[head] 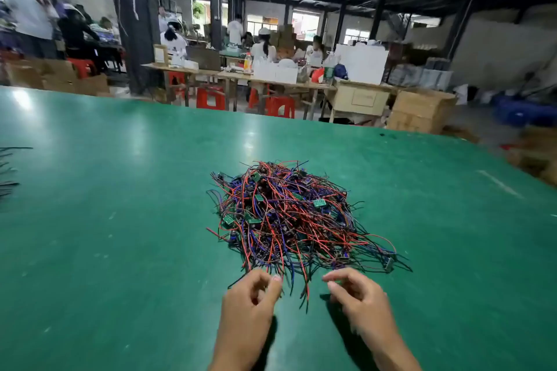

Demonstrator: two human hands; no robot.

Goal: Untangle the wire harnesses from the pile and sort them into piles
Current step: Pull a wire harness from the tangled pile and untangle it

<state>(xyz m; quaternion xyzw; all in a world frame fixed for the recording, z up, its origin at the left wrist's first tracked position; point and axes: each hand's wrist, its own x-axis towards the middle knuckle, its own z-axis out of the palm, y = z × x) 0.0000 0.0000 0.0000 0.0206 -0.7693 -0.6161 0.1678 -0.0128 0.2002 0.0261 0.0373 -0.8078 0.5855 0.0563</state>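
A tangled pile of wire harnesses (289, 217), red, blue and black wires with small green circuit boards, lies on the green table (120, 235) just ahead of me. My left hand (254, 295) hovers at the pile's near edge with fingers curled, thumb and fingertips close together by some loose wire ends; whether it pinches a wire cannot be told. My right hand (357, 292) is beside it, fingers loosely curled, holding nothing visible.
A few black wires (9, 172) lie at the table's left edge. Beyond the far edge stand work tables, red stools (211, 96), cardboard boxes (422, 111) and several seated people.
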